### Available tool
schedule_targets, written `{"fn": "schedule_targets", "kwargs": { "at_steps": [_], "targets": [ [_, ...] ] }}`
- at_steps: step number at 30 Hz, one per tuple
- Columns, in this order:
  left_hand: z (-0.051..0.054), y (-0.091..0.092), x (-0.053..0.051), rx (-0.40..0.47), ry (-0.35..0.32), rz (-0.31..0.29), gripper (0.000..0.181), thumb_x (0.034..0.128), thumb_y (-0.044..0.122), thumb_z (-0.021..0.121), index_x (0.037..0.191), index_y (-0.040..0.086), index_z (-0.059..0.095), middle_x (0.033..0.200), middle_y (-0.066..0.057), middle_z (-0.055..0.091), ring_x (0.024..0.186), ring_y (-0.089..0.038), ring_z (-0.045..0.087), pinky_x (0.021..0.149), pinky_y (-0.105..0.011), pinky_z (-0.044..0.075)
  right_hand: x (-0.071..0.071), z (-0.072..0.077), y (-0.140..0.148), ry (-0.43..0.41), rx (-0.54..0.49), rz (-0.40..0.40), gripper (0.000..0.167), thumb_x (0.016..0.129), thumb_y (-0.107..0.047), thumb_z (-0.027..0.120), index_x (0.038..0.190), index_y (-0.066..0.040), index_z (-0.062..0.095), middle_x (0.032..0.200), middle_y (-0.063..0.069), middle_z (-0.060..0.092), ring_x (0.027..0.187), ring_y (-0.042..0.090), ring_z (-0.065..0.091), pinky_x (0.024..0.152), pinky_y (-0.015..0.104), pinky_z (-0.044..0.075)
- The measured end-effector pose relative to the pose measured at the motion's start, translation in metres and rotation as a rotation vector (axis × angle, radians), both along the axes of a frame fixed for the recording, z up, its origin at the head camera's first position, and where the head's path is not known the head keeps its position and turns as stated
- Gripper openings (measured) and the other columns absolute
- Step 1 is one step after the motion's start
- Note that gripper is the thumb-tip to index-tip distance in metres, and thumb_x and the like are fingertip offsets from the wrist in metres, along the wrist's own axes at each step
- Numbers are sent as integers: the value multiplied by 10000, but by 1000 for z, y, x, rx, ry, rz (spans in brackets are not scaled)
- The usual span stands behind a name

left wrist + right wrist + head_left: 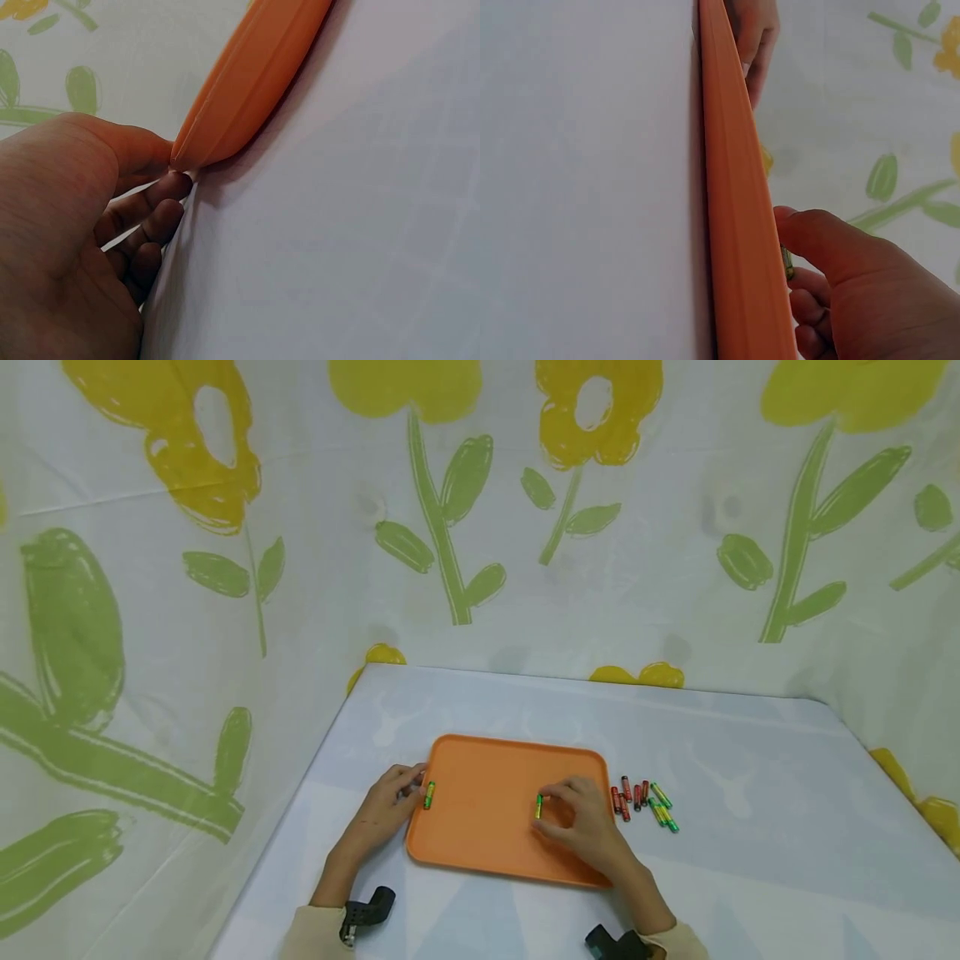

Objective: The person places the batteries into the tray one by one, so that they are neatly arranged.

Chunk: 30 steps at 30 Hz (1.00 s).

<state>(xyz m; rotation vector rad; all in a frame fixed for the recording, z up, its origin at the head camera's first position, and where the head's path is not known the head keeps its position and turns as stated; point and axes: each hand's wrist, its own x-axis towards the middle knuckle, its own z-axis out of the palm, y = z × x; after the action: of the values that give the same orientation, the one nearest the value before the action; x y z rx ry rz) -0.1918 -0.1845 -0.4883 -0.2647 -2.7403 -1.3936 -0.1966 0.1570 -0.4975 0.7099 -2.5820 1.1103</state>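
An orange tray (483, 806) lies on the table. At its left edge my left hand (385, 810) pinches the rim between thumb and fingers; the left wrist view shows the fingertips (166, 217) at the rim's underside. One green and yellow battery (429, 795) lies on the tray along the left side. Over the tray's right half, my right hand (588, 831) holds another green and yellow battery (538, 807) between thumb and index finger. That battery's end (787, 262) peeks out behind the tray wall in the right wrist view. Whether it touches the tray, I cannot tell.
Just right of the tray lie several red batteries (626, 808), with several green and yellow batteries (663, 812) beside them. The white table (780, 827) extends further right. A flower-printed curtain (637, 568) hangs behind and to the left.
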Motion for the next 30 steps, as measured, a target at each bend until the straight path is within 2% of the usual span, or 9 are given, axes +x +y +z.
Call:
{"fn": "schedule_targets", "kwargs": {
  "at_steps": [6, 14, 30],
  "targets": [
    [1, 1, -1, -5, 4, 3, 449, 998, 153, 637, 1426, 44, 556, 1151, -20, 589, 937, -134, 532, 776, -327, 438, -4, -3, -14, 23, 10, -3, 386, 743, -278, 907, 1071, -168, 737, 1010, -85, 588, 996, 118, 482, 860, 429, 393],
    [2, 1, -1, -12, 0, 8, 442, 997, 143, 637, 1421, 43, 561, 1147, -21, 590, 937, -138, 529, 779, -331, 440, -5, -4, -30, -36, -2, 20, 391, 767, -303, 890, 1097, -171, 726, 1047, -62, 581, 1043, 147, 486, 953, 524, 307],
    [-5, -1, -3, -14, 29, -8, 448, 996, 140, 637, 1428, 51, 556, 1147, -20, 594, 925, -138, 527, 777, -319, 438, -9, -4, -55, -41, 25, 61, 392, 783, -326, 876, 1102, -155, 725, 1049, -67, 565, 1033, 141, 460, 886, 444, 303]
  ]
}}
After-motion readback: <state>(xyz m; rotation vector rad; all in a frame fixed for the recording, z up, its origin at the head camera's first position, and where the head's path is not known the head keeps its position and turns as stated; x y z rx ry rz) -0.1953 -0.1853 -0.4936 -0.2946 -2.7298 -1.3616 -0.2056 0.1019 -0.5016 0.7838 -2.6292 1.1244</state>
